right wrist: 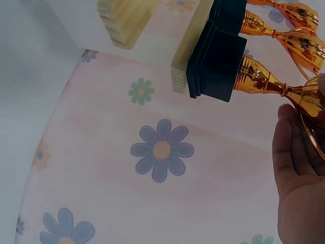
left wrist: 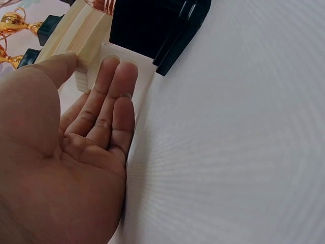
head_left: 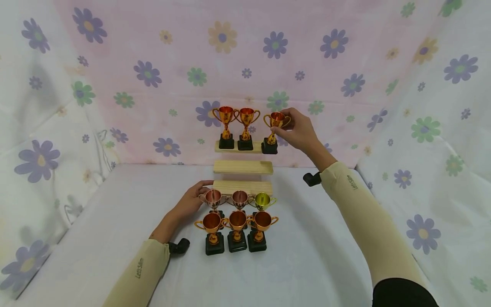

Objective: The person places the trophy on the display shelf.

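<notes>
In the head view my right hand [head_left: 298,131] pinches a gold trophy cup [head_left: 277,120] by its bowl and handle. Its black base [right wrist: 216,66] meets the right end of the top wooden step [head_left: 241,147] in the right wrist view, and the cup leans slightly. Two like gold trophies [head_left: 246,114] stand upright to its left on that step. My left hand [head_left: 190,201] is at the left end of the lowest wooden step [head_left: 242,187]. Its thumb touches the wood in the left wrist view, with the other fingers [left wrist: 122,81] extended beside it.
In front of the steps stand two rows of trophies: copper-coloured cups [head_left: 240,199] and a yellow-gold one [head_left: 263,200] behind, orange-gold cups [head_left: 238,220] nearer. A middle wooden step [head_left: 243,167] lies between the others. White cloth [head_left: 307,264] covers the table; flowered cloth [head_left: 172,85] hangs behind.
</notes>
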The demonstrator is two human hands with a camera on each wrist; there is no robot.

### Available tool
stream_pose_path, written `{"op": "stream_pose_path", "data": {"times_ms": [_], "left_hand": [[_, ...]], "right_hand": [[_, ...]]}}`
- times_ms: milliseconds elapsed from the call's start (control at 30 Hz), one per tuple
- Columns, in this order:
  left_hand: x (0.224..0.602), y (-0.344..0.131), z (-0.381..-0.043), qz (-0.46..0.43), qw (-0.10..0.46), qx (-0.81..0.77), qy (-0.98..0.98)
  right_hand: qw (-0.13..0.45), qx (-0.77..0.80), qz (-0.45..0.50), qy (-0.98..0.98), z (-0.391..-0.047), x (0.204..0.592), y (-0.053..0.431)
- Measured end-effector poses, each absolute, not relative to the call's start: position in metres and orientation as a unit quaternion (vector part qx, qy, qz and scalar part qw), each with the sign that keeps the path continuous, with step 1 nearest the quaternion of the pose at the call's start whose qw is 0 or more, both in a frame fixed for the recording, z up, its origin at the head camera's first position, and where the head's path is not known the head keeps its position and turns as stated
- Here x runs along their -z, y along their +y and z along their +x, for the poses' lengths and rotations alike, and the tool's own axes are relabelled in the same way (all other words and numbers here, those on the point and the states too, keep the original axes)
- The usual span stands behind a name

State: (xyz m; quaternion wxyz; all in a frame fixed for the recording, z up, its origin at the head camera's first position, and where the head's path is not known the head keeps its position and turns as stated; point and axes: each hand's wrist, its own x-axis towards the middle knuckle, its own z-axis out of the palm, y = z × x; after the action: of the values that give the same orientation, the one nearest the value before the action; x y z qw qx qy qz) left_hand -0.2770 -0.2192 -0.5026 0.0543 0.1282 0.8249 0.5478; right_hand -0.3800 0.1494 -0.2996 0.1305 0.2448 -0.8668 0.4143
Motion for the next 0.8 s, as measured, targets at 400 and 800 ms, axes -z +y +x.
{"op": "stream_pose_path", "data": {"times_ms": [400,800], "left_hand": [[0.507,-0.222,-0.278,0.144,0.055,-0.553,0.819],[0.504,-0.222,-0.277,0.145,0.048,-0.548,0.822]], "right_hand": [[0.101,-0.443,0.208,-0.866,-0.392,0.303,0.137],[0.078,-0.476,0.184,-0.856,-0.399,0.301,0.129]]}}
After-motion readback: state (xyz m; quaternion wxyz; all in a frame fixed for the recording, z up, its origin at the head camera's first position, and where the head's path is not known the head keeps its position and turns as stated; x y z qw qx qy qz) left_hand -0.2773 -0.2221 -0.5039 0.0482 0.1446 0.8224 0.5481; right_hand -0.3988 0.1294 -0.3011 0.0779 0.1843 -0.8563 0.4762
